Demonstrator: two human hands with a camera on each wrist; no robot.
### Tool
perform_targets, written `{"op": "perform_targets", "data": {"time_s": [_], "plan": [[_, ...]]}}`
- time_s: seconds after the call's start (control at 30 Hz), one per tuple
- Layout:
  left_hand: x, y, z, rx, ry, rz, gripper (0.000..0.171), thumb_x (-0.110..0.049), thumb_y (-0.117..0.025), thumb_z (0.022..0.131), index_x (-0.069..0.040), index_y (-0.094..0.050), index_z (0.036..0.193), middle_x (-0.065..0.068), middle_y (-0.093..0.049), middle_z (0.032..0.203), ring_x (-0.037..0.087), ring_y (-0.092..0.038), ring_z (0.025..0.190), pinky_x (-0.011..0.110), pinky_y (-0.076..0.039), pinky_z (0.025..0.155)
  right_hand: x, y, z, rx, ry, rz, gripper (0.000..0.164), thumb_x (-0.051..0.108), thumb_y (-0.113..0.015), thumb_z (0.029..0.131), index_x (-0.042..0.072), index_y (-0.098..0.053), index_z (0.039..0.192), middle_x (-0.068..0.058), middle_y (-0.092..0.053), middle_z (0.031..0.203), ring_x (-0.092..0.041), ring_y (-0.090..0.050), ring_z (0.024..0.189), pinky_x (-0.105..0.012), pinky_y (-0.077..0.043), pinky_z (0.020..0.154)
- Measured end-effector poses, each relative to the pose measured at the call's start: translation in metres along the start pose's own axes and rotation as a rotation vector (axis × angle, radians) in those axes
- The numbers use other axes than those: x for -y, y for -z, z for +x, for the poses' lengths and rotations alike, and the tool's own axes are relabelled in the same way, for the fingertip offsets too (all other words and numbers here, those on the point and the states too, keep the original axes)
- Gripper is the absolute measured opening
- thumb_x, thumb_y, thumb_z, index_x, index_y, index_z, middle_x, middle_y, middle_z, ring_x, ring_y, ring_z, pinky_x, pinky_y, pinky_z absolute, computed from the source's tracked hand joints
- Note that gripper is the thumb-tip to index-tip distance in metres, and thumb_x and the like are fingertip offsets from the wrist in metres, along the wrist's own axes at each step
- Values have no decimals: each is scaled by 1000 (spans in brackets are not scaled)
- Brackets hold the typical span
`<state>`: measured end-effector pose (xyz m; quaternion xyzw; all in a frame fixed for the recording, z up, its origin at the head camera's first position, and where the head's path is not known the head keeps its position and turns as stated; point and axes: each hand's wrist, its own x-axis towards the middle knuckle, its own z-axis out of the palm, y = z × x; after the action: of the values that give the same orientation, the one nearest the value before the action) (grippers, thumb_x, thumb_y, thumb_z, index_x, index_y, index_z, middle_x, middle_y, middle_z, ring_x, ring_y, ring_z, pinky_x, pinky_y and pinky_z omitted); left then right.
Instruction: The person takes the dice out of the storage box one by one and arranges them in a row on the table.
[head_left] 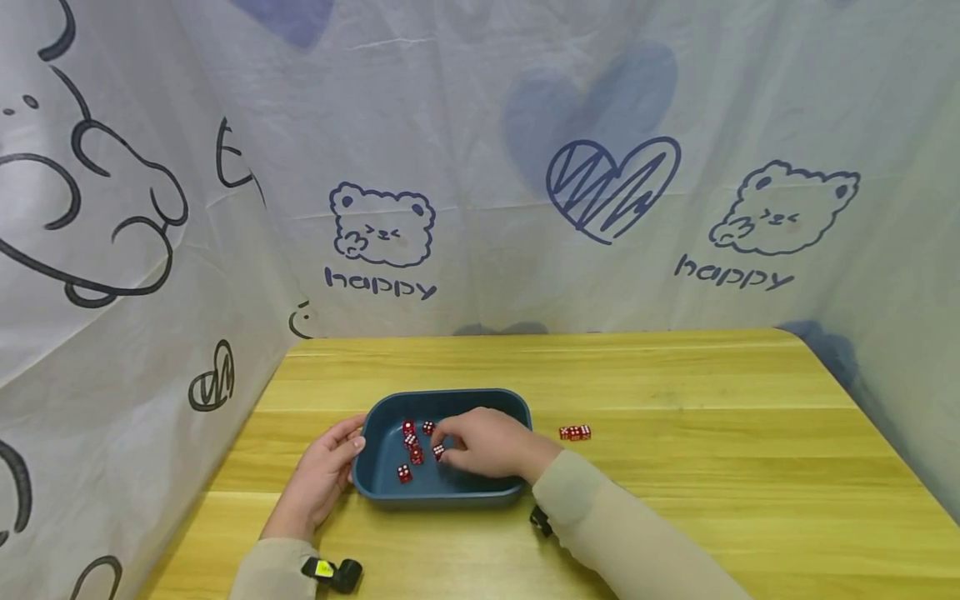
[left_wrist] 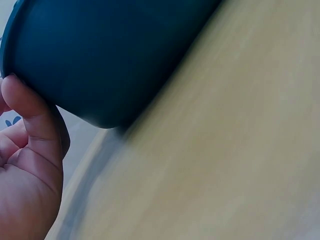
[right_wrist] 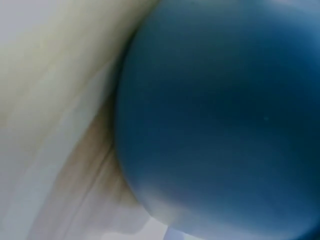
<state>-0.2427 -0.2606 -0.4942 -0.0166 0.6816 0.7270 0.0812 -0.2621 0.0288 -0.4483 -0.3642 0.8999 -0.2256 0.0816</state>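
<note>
A dark blue rectangular tray (head_left: 442, 501) sits on the table. My left hand (head_left: 322, 471) grips its left end, thumb on the rim; the left wrist view shows this hand (left_wrist: 30, 165) beside the tray's outer wall (left_wrist: 110, 60). My right hand (head_left: 491, 443) reaches over the right side into the tray and pinches a red die (head_left: 438, 452) with white dots between thumb and fingertips. Several more red dice (head_left: 416, 456) lie in the tray's left half. The right wrist view has only the blurred tray wall (right_wrist: 215, 120); the hand is hidden there.
Three red dice (head_left: 575, 432) stand in a touching row on the wooden table (head_left: 712, 467), right of the tray. Printed cloth (head_left: 480, 167) hangs behind the table and at both sides.
</note>
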Motion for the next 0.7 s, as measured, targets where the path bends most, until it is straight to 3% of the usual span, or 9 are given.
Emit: {"op": "perform_targets", "data": {"time_s": [0.33,0.7], "plan": [[1,0,0,-11,7,10,45,-9,-56,105,2,-46,147,12,-53,109,13,-52,69,20,-46,57,-4,8,-10,-34,15,19,18,31,-65,99,28,-72,115,13,-53,62,-6,-47,55,-24,-41,57],[2,1,1,-19,-1,7,44,-11,-56,105,1,-48,146,11,-50,104,12,-49,66,20,-46,56,-11,20,-30,-67,-39,65,20,31,-64,100,25,-70,119,9,-51,60,-8,-45,51,-25,-41,56]]}}
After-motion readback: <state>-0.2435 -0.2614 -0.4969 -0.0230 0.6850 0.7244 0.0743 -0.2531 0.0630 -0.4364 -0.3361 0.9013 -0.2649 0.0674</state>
